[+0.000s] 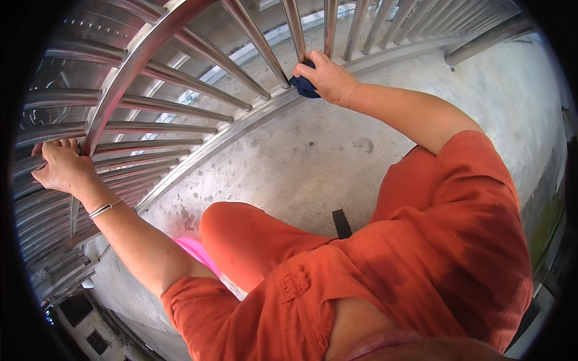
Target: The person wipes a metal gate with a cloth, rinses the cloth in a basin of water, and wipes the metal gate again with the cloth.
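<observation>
In front of me stands a railing of shiny metal bars, joined by a curved middle rail and a bottom rail. My right hand grips a dark blue cloth at the foot of an upright bar, close to the bottom rail. The cloth is bunched under my fingers, so part of it is hidden. Over on the left, my left hand is wrapped around a bar beside the middle rail. A bracelet circles that wrist.
Stained concrete floor lies between my knees and the railing. A bright pink plastic rim shows beside my left knee, mostly hidden by my arm. A thick metal tube slants at the upper right. Behind the bars are metal panels.
</observation>
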